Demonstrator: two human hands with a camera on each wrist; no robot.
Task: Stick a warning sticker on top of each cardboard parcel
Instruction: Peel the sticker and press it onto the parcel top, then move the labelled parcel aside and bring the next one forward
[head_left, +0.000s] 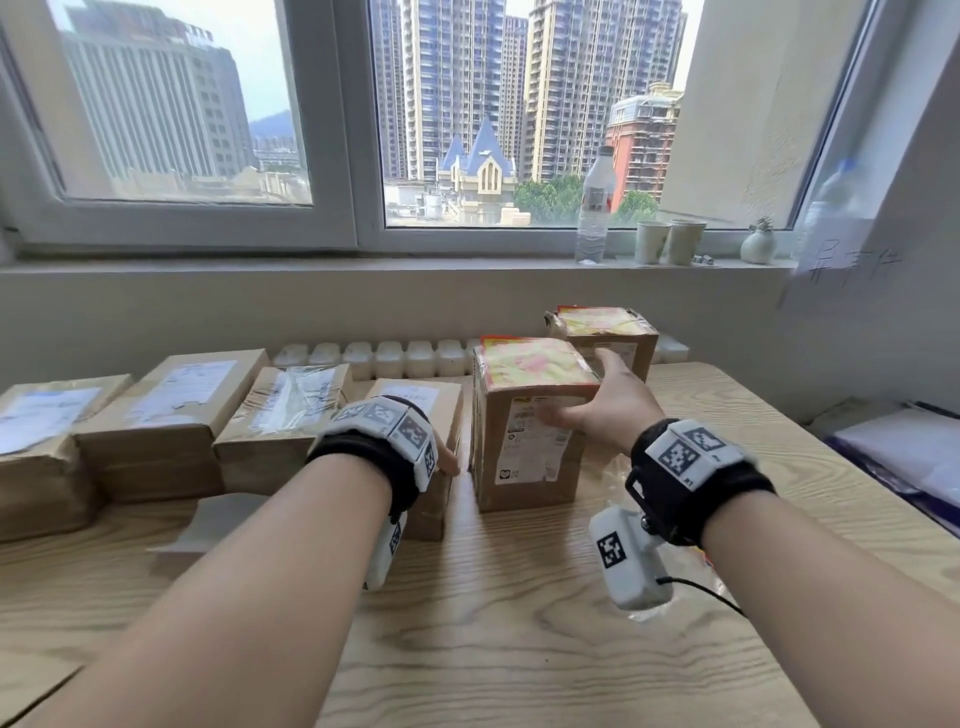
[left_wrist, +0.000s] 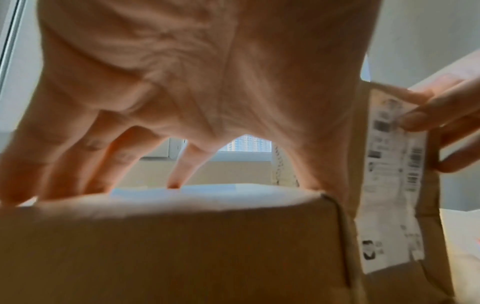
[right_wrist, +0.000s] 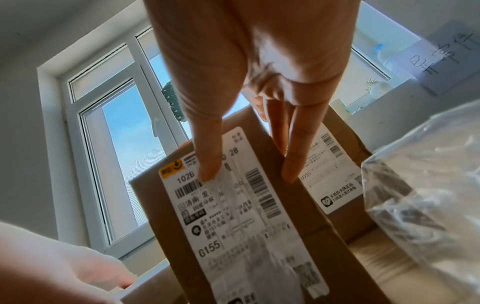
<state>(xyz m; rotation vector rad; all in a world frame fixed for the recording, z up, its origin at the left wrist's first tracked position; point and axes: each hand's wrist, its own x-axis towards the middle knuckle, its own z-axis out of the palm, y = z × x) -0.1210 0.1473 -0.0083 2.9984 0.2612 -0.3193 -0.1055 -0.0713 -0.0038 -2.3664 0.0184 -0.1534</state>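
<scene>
A tall cardboard parcel (head_left: 524, 457) stands mid-table with a yellow-and-red warning sticker (head_left: 535, 364) on its top. My right hand (head_left: 608, 410) straddles its front right corner: the thumb lies straight on the white shipping label (right_wrist: 233, 216), the fingers run straight along the right side. To its left sits a lower parcel (head_left: 415, 395). My left hand (head_left: 447, 460) is over it, spread fingertips (left_wrist: 172, 183) touching its top (left_wrist: 233, 193), thumb down its right side. A further parcel (head_left: 613, 348) behind also carries a sticker (head_left: 597, 320).
Three more parcels (head_left: 171, 410) line the table's left. A flat cardboard piece (head_left: 218, 525) lies by my left forearm. A clear plastic bag (right_wrist: 428, 185) lies right of the tall parcel. White bottles (head_left: 395, 358) line the wall; papers (head_left: 909, 452) lie at right.
</scene>
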